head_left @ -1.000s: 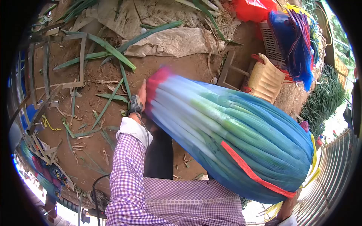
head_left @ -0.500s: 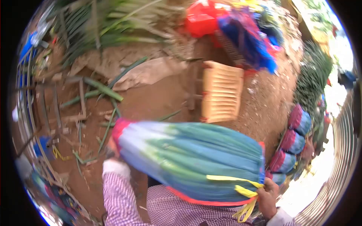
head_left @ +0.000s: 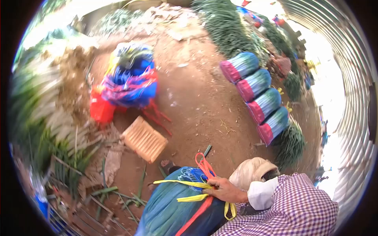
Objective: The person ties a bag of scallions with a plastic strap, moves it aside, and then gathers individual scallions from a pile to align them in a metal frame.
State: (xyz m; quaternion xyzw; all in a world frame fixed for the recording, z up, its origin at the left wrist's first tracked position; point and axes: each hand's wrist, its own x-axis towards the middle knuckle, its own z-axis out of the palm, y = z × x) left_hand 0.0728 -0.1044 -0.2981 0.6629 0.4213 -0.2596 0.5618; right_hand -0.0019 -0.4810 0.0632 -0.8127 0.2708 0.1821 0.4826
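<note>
A long blue-green sack (head_left: pixel 169 208), full of what look like green onions, lies across the bottom of the view, and its lower part runs out of frame. My right hand (head_left: pixel 227 190) is closed on the tied mouth of this sack, where yellow ties (head_left: pixel 189 198) and a red cord (head_left: pixel 204 165) stick out around the fingers. My left hand is outside the picture.
A tan slatted stool (head_left: pixel 145 139) stands on the dirt floor. Behind it are a blue bundle of bags (head_left: pixel 132 84) and a red bag (head_left: pixel 101 106). Several filled sacks (head_left: pixel 260 100) lie in a row at right, near heaped green onions (head_left: pixel 224 29). Loose stalks (head_left: pixel 104 190) litter the lower left.
My view has swung to the right. The sack, held across by both hands before, now angles down at the bottom with only my right hand visible on it.
</note>
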